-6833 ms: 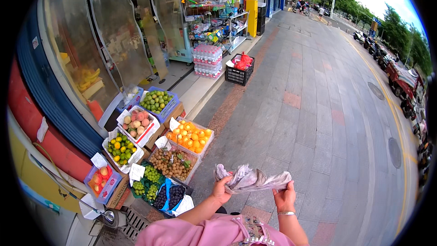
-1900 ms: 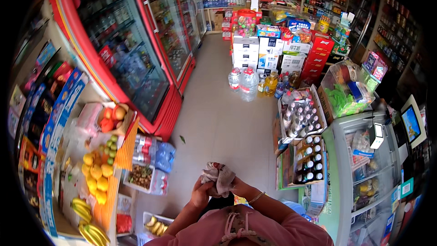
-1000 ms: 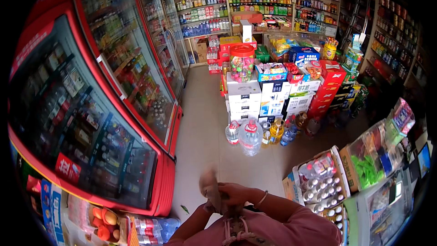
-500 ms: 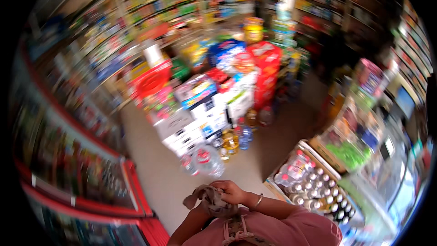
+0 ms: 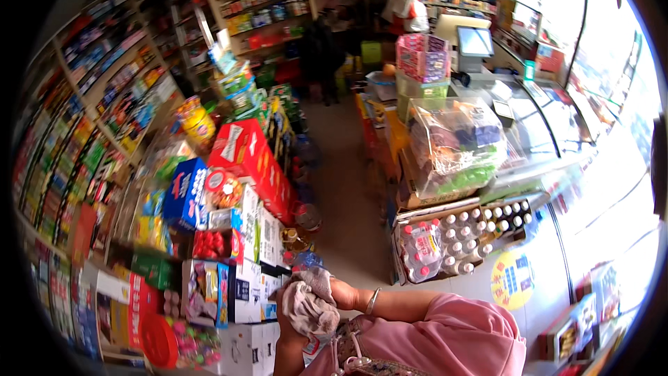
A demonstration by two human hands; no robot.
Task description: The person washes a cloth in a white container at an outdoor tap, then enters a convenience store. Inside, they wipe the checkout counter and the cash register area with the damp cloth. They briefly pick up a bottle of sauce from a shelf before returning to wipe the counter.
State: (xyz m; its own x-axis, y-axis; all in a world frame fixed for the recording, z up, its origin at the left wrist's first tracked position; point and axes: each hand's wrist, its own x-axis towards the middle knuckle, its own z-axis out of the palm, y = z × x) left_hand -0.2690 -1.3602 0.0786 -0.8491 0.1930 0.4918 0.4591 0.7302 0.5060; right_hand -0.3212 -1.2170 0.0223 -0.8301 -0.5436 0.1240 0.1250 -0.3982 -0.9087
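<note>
Now facing the aisle, both hands, right hand (image 5: 342,293) and left hand (image 5: 287,320), fingers bunching the crumpled cloth (image 5: 309,301); loose corner could slip free.

The crumpled grey-pink cloth (image 5: 311,303) covers most of both hands: only the right hand's (image 5: 342,294) wrist side shows beside it, and the left hand (image 5: 287,331) beneath it is mostly hidden, so neither grip can be judged.

I saw the crumpled grey-pink plastic bag (image 5: 309,304) bunched up at chest height, held just above the stacked cartons.
</note>
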